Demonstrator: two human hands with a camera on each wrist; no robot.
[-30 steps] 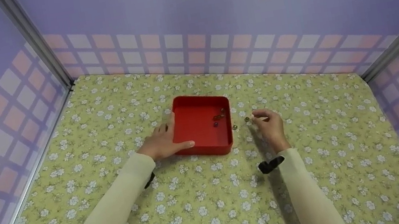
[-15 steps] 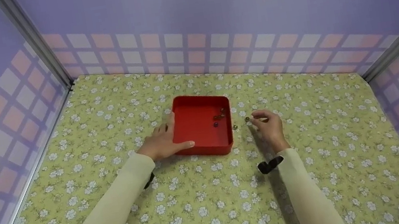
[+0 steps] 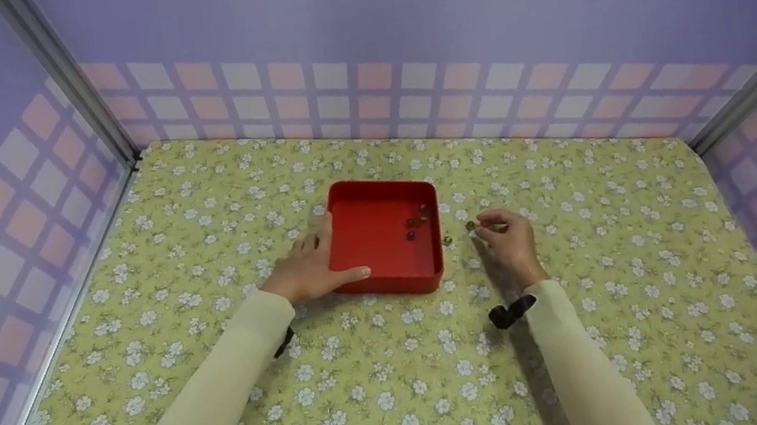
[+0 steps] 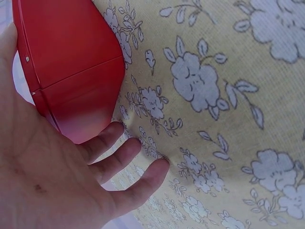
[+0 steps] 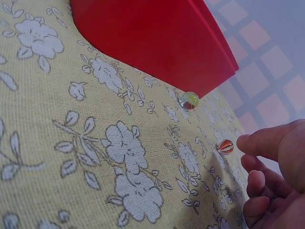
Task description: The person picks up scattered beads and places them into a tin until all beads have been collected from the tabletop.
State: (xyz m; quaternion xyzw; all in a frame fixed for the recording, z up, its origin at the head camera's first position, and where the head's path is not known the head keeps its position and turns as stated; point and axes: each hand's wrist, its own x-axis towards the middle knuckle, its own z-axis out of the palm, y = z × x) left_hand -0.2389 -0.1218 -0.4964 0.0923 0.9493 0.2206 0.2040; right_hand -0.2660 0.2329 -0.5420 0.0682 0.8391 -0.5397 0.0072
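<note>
A square red box (image 3: pixel 383 242) stands near the middle of the flowered cloth. My left hand (image 3: pixel 307 265) rests against its near left corner, thumb over the front rim. In the left wrist view, several fingers (image 4: pixel 128 186) spread loosely beside the box wall. My right hand (image 3: pixel 511 241) is right of the box, fingers curled. An orange-striped glass marble (image 5: pixel 225 147) lies on the cloth just off the thumb tip; no grip on it shows. Another glass marble (image 5: pixel 189 100), yellow-green and red, sits close to the box's right wall. Several marbles (image 3: pixel 414 222) lie inside the box's right side.
A yellow floral cloth (image 3: pixel 389 378) covers the table. Purple walls with pink and white checks (image 3: pixel 373 80) enclose the back and both sides, with metal posts (image 3: pixel 73 82) at the corners. A black wrist strap (image 3: pixel 514 313) is on the right wrist.
Hardly anything differs. The right hand shifts very slightly at the same marble. The left hand, the box and the marbles keep their places, and the head view tilts a little.
</note>
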